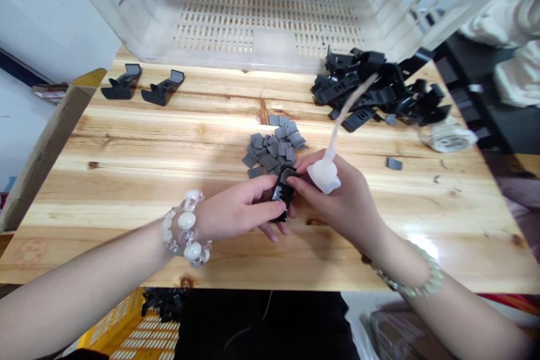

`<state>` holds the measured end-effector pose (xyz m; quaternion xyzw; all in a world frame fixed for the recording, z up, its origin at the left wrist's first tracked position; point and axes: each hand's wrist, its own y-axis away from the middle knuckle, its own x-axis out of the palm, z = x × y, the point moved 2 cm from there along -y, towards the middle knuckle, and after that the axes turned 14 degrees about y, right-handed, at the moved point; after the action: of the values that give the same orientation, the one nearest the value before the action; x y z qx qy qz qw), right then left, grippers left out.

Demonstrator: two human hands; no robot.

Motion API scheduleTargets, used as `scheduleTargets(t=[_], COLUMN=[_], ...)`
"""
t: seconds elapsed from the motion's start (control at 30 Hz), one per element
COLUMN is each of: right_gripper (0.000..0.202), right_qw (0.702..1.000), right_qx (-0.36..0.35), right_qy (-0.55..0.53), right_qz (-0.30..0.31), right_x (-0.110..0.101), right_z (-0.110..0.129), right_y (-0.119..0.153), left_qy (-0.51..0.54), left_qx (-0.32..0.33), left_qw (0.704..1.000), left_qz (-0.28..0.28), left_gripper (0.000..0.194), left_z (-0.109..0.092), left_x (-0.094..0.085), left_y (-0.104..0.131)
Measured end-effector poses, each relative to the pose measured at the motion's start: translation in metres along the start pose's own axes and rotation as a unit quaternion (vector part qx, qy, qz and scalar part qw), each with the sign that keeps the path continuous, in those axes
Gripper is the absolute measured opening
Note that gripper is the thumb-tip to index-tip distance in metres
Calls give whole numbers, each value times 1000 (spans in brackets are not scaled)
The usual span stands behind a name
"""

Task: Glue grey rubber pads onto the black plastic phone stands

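Note:
My left hand (236, 208) grips a small black plastic bracket (283, 194) near the table's front, thumb along its lower end. At the bracket's upper end, the thumb and forefinger of my right hand (337, 202) press on a grey pad lying there. Tucked in that same hand is a small white squeeze bottle (324, 174) with a long thin nozzle, which points up and away. Just beyond my hands lies a loose pile of small grey square pads (274, 149). Parts of the bracket are covered by my fingers.
A white plastic crate (270, 42) stands at the table's back. Black brackets are heaped (371, 87) at back right, near a white roll (451, 136) and a lone grey pad (394, 163). Two brackets (162, 90) sit at back left. A yellow basket (139, 332) is below the front edge.

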<state>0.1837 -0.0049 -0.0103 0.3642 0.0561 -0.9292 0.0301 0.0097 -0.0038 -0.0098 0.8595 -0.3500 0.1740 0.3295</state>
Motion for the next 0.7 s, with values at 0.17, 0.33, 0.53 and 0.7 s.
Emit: scheduleTargets(t=[0.17, 0.33, 0.53, 0.7], right_gripper=[21, 21, 20, 20], right_qw=[999, 998, 996, 996], right_qx=[32, 55, 54, 54], right_qy=[-29, -40, -66, -66], right_qz=[8, 15, 18, 22], right_x=[0, -1, -1, -1], right_z=[-2, 0, 2, 3], right_y=[-1, -1, -2, -3], left_qy=[-13, -26, -32, -34], left_qx=[12, 15, 25, 29], left_qw=[1000, 1000, 999, 999], left_qz=[0, 3, 12, 15], left_gripper=[10, 10, 6, 7], left_z=[1, 1, 2, 2], left_x=[0, 0, -1, -1], left_y=[-1, 0, -1, -1])
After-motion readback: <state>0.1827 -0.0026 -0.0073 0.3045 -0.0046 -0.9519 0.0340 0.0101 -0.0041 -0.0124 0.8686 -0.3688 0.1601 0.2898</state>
